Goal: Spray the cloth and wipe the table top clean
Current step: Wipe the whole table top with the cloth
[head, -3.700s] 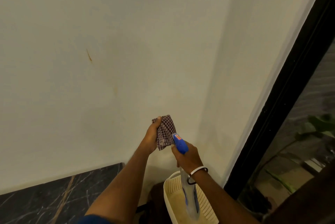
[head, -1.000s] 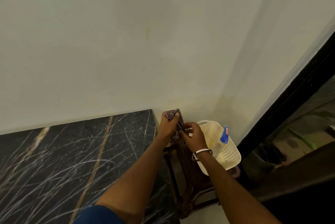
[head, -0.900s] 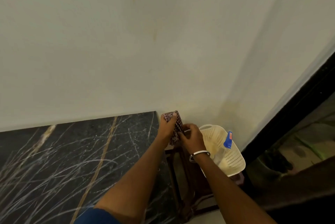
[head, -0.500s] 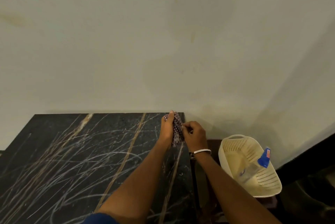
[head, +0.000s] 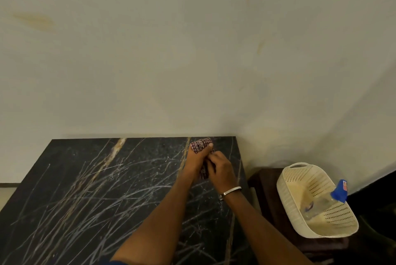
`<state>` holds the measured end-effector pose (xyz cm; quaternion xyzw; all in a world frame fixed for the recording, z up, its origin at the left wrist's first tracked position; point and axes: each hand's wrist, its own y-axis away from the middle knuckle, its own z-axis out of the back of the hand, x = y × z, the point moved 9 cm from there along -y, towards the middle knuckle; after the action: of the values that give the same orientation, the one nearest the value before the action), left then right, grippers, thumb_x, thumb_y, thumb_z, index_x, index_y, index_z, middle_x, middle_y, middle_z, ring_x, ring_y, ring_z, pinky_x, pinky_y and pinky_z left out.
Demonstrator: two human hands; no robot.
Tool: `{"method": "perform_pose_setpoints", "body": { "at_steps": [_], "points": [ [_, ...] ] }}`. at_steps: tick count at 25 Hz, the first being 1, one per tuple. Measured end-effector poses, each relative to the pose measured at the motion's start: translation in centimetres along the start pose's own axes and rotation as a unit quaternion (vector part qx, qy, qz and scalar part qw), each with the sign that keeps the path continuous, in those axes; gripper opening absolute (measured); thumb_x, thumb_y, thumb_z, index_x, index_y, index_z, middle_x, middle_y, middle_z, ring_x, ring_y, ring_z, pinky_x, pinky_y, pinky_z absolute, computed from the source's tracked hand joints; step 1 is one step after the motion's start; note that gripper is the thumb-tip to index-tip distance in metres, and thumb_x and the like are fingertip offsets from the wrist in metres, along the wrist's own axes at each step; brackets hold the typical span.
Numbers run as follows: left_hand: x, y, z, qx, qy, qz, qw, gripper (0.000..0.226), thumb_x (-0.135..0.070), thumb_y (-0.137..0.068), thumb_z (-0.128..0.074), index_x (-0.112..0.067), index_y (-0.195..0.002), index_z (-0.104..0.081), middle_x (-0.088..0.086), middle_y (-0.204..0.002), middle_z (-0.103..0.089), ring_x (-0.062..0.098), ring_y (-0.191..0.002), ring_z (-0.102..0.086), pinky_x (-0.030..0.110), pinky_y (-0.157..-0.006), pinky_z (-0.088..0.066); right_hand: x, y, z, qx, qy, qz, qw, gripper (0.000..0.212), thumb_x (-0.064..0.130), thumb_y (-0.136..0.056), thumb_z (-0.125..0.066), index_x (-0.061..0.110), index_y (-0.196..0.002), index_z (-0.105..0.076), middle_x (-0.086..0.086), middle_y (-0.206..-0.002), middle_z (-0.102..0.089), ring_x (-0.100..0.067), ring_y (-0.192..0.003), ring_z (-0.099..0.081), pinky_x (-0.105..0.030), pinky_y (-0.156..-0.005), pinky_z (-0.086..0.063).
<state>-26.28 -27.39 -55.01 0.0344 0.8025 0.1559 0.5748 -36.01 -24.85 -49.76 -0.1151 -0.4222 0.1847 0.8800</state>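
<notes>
A bunched red-and-white checked cloth [head: 201,144] is held above the far right corner of the black marble table top [head: 90,189]. My left hand [head: 196,158] grips it from the left, fingers wrapped over its upper part. My right hand [head: 220,168], with a white bangle at the wrist, pinches the cloth's lower part from the right. Most of the cloth is hidden between the two hands. The clear spray bottle with a blue head [head: 339,192] lies tilted in a cream basket to the right, away from both hands.
The cream perforated basket [head: 300,179] stands on a dark wooden stool [head: 263,181] to the right of the table. A pale stained wall runs along the table's far edge and meets a side wall in the corner behind the basket.
The spray bottle went from my right hand into the basket. Both hands with the cloth have shifted left, from beside the basket to over the table's far right corner.
</notes>
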Motion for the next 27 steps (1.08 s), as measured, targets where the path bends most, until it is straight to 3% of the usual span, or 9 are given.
{"method": "perform_pose_setpoints", "body": {
  "at_steps": [3,6,8,10,14,19,21,24,27],
  "points": [
    [0.5,-0.7,2.8,-0.019,0.025,0.045,0.999,0.022,-0.026,-0.091,-0.062,-0.006,-0.1,-0.065,0.016,-0.096,-0.066,0.032,-0.093,-0.063,0.049,-0.09,-0.053,0.5,0.1,-0.2,-0.037,-0.04,-0.027,0.998,0.019,0.005,-0.092,-0.055,0.007,-0.106,-0.067,-0.002,-0.101,-0.063,-0.004,-0.089,-0.058,-0.01,-0.081,-0.045],
    [0.0,-0.7,4.3,-0.036,0.042,0.086,0.995,0.037,-0.031,-0.094,-0.056,-0.002,-0.117,-0.057,0.023,-0.115,-0.063,0.039,-0.105,-0.062,0.055,-0.093,-0.051,-2.0,0.7,0.6,-0.168,-0.127,-0.172,0.962,0.013,0.008,-0.09,-0.06,0.013,-0.102,-0.061,-0.006,-0.101,-0.059,-0.012,-0.088,-0.059,-0.018,-0.076,-0.046],
    [0.3,-0.6,4.8,-0.045,0.054,0.116,0.991,0.048,-0.038,-0.092,-0.058,-0.003,-0.125,-0.051,0.023,-0.122,-0.061,0.039,-0.11,-0.061,0.056,-0.092,-0.051,-4.6,1.4,-1.7,-0.149,-0.252,-0.319,0.901,0.013,0.018,-0.095,-0.055,0.011,-0.105,-0.06,-0.01,-0.106,-0.061,-0.025,-0.097,-0.06,-0.029,-0.08,-0.049],
    [1.1,-0.2,5.0,-0.038,0.072,0.156,0.984,0.066,-0.047,-0.083,-0.064,-0.008,-0.132,-0.044,0.021,-0.125,-0.059,0.038,-0.11,-0.062,0.055,-0.09,-0.052,-5.3,1.7,-4.0,-0.093,-0.322,-0.387,0.859,0.022,0.026,-0.099,-0.047,0.012,-0.103,-0.064,-0.012,-0.107,-0.065,-0.028,-0.099,-0.06,-0.038,-0.083,-0.052],
    [2.1,-0.8,4.7,-0.018,0.055,0.161,0.985,0.047,-0.04,-0.095,-0.052,-0.008,-0.129,-0.047,0.02,-0.122,-0.06,0.037,-0.11,-0.061,0.053,-0.094,-0.051,-6.4,1.5,-5.7,-0.06,-0.378,-0.422,0.822,0.02,0.027,-0.096,-0.052,0.015,-0.092,-0.067,-0.011,-0.099,-0.068,-0.033,-0.101,-0.062,-0.046,-0.09,-0.052],
    [3.7,-2.7,3.7,-0.007,-0.016,0.138,0.99,0.051,-0.062,-0.09,-0.046,-0.017,-0.115,-0.055,0.015,-0.121,-0.061,0.03,-0.11,-0.062,0.051,-0.098,-0.049,-8.6,2.0,-7.8,-0.038,-0.49,-0.483,0.725,0.041,0.033,-0.089,-0.06,0.005,-0.118,-0.064,-0.019,-0.113,-0.068,-0.037,-0.109,-0.062,-0.054,-0.099,-0.046],
    [4.6,-3.3,3.2,-0.009,-0.044,0.156,0.987,0.078,-0.078,-0.08,-0.041,-0.016,-0.127,-0.049,0.011,-0.128,-0.058,0.028,-0.115,-0.058,0.047,-0.101,-0.047,-9.0,1.6,-8.0,-0.034,-0.544,-0.476,0.69,0.042,0.031,-0.09,-0.057,0.004,-0.121,-0.062,-0.021,-0.117,-0.065,-0.039,-0.112,-0.059,-0.054,-0.101,-0.045],
    [4.4,-4.2,1.8,-0.023,-0.082,0.15,0.985,0.07,-0.063,-0.094,-0.027,-0.01,-0.138,-0.041,0.008,-0.133,-0.051,0.026,-0.121,-0.052,0.035,-0.099,-0.044,-9.9,1.1,-8.2,-0.033,-0.595,-0.468,0.653,0.05,0.034,-0.084,-0.059,0.004,-0.124,-0.06,-0.021,-0.121,-0.064,-0.037,-0.111,-0.06,-0.05,-0.093,-0.05],
    [4.3,-6.1,1.0,-0.045,-0.163,0.088,0.982,0.059,-0.059,-0.096,-0.027,-0.009,-0.106,-0.057,0.012,-0.11,-0.059,0.02,-0.098,-0.059,0.023,-0.083,-0.047,-11.9,0.9,-8.8,-0.024,-0.613,-0.472,0.633,0.056,0.036,-0.081,-0.062,0.006,-0.128,-0.058,-0.021,-0.126,-0.06,-0.036,-0.113,-0.058,-0.049,-0.089,-0.052]
  ]
}}
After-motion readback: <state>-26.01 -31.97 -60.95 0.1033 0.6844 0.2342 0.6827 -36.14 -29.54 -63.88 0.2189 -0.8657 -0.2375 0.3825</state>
